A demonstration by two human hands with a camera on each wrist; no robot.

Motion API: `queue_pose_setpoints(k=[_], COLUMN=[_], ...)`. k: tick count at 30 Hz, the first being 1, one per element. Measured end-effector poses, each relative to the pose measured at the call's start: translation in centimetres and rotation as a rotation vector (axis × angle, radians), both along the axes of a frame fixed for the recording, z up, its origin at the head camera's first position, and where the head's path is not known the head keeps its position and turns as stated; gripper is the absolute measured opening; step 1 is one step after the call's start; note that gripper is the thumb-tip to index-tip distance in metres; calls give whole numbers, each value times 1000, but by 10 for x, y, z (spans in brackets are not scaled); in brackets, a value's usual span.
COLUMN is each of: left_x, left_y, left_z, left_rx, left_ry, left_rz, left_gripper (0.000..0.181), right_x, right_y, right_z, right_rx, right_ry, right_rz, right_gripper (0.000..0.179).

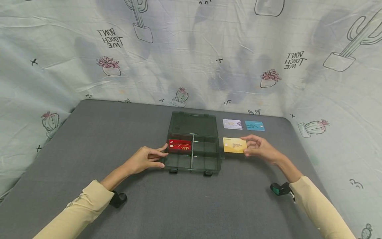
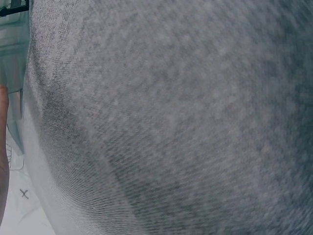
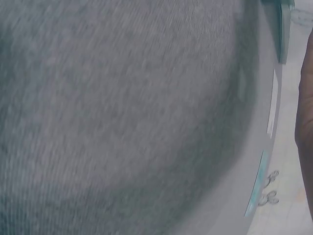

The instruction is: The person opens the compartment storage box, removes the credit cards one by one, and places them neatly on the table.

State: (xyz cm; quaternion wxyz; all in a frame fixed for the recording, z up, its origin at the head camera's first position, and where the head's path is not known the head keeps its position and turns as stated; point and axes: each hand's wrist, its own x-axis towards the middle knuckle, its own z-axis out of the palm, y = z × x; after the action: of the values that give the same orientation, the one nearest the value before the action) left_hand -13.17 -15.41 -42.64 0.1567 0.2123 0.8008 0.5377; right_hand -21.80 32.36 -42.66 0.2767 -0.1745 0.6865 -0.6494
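A dark translucent plastic box (image 1: 206, 163) with divided compartments lies in the head view, its lid (image 1: 192, 124) folded back. In the back left compartment is a red VIP card (image 1: 179, 145). My left hand (image 1: 145, 159) touches the box's left side with its fingertips, the thumb near the front left corner. My right hand (image 1: 259, 148) pinches a yellow card (image 1: 233, 145) by its right end, just right of the box. Only slivers of the hands, a left finger (image 2: 3, 132) and the right hand's edge (image 3: 306, 112), show in the wrist views.
Behind the yellow card, a white card (image 1: 232, 124) and a blue card (image 1: 254, 125) lie side by side on the grey table (image 1: 191, 205). A cactus-print cloth (image 1: 191, 53) rises behind the table's far edge and along its sides.
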Motion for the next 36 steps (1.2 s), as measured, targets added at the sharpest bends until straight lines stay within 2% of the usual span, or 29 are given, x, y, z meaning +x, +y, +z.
queue_pose_setpoints(k=[18, 27, 36], left_x=[-4, -5, -6], left_y=[1, 0, 1], left_z=[1, 2, 3], left_rx=[4, 3, 12], left_ry=[-2, -7, -13], left_rz=[-6, -5, -2], left_gripper=[48, 48, 48], right_x=[-11, -17, -28], right_y=[40, 46, 48], right_z=[-12, -13, -17], right_rx=[71, 56, 77], right_ry=[-23, -91, -154], right_rz=[-90, -49, -75], right_gripper=[47, 47, 47])
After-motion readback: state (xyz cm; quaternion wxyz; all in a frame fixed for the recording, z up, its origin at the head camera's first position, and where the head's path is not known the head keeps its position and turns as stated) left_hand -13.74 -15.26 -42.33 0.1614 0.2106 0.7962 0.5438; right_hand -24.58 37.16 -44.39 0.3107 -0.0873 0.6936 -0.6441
